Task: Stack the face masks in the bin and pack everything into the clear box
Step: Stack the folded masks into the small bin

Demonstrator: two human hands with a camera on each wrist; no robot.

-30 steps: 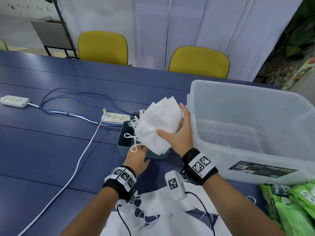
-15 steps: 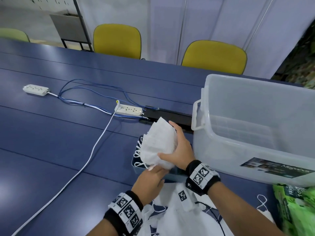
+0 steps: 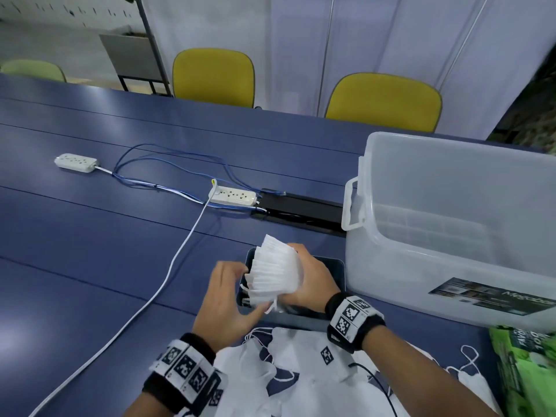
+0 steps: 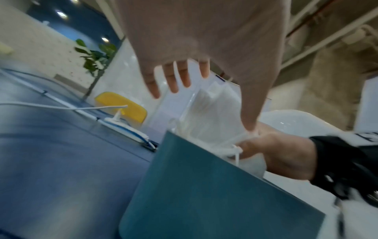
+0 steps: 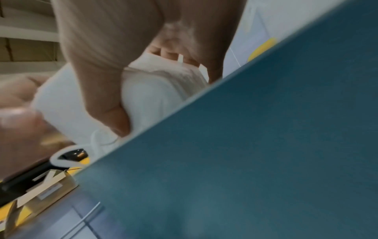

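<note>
Down goes the stack of face masks (image 3: 275, 275) into the teal bin (image 3: 337, 266) since a moment ago, and I'm watching my right hand (image 3: 310, 281) grip it, fingers and thumb curled round. My left hand (image 3: 224, 299) hovers alongside, fingers spread and relaxed, thumb at the ear loops. Just right of the bin stands the clear box (image 3: 451, 236); loose masks (image 3: 301, 383) lie nearer me.

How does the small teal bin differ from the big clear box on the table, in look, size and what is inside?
The teal bin is opaque and dark; the clear box is see-through, with a printed label. The teal bin is much smaller than the clear box. The right hand holds a stack of face masks in the teal bin's opening; the clear box looks empty. Both stand open-topped, side by side on the blue table.
</note>
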